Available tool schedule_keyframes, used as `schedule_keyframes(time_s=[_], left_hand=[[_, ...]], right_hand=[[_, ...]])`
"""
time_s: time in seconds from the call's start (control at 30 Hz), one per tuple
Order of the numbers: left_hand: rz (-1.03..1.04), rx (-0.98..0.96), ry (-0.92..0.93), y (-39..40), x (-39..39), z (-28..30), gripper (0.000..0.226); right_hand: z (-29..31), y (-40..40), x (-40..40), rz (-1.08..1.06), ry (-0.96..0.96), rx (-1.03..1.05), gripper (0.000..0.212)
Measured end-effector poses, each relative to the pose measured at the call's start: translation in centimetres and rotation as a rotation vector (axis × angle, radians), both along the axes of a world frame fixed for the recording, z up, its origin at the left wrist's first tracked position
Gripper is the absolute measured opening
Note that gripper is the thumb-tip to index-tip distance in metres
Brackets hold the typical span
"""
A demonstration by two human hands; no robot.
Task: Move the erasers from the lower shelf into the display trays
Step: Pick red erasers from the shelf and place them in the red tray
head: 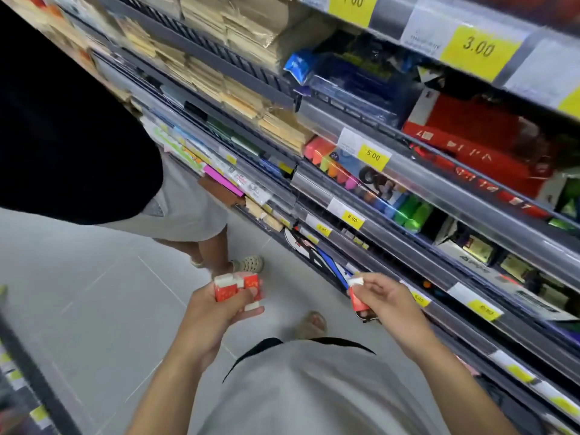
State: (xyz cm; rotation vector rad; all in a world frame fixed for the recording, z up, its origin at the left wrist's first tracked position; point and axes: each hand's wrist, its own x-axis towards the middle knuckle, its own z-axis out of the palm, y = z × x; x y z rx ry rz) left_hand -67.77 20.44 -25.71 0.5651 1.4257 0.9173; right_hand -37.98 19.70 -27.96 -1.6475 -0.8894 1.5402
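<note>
Head view: erasers (238, 290) are being gripped in the left hand (216, 312), one eraser (356, 296) is being pinched by the right hand (386, 301), probably awaiting placing into a tray.

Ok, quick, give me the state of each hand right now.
Left hand: grips a bunch of red-sleeved erasers.
Right hand: pinches a single red-sleeved eraser.

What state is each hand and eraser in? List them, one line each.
Left hand: gripping a bunch of erasers.
Bunch of erasers: red-sleeved, held over the floor.
Right hand: pinching one eraser.
Single eraser: red-sleeved, held near the shelf edge, not yet placed.
</note>
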Motion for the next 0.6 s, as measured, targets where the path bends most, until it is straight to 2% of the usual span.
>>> schedule_keyframes(time_s=[0.2, 0.3, 0.6], left_hand=[[-0.074, 0.087, -0.006, 6.8, 2.5, 3.5, 0.021], [-0.183, 0.17, -0.026, 10.6, 4.1, 6.8, 0.019], [-0.54, 0.596, -0.218, 20.3, 7.5, 17.6, 0.029]], right_hand=[[4.6, 6.6, 0.7, 0.001, 0.008, 0.137, 0.017], [7.6, 8.4, 1.0, -0.029, 0.018, 0.229, 0.021], [17.4, 9.0, 0.4, -0.131, -0.059, 0.481, 0.035]])
